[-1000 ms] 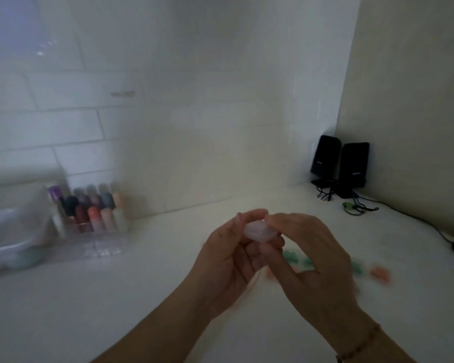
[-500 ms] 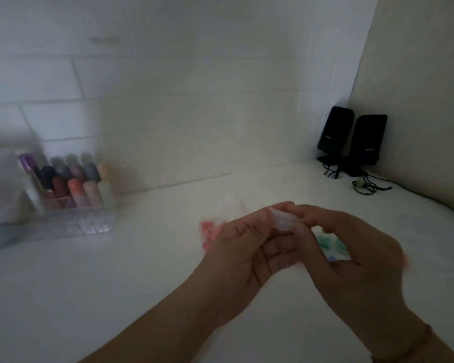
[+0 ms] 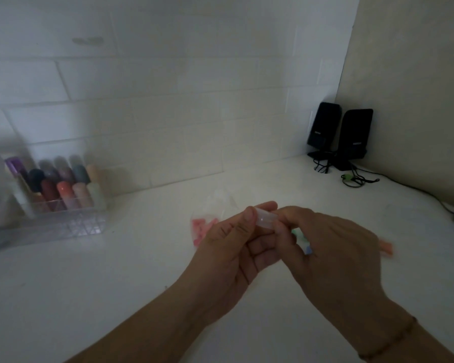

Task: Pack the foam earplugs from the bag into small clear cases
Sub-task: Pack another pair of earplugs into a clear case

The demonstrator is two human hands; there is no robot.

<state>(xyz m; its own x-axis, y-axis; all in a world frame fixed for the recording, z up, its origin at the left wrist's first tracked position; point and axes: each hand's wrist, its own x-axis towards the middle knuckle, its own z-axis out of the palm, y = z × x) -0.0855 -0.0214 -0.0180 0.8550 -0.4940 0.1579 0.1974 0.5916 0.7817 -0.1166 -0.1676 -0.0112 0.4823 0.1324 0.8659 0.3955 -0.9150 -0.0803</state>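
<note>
Speakers (image 3: 338, 137) lower; white counter (image 3: 89, 284)

I can read no text anywhere from here. The two black speakers (image 3: 341, 136) in the far right corner each carry a small pale mark low on the front face, possibly a brand, but it is too small and blurred for me to make out.

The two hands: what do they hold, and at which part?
Both hold one small clear case: left hand pinches its left end, right hand its right end.
</note>
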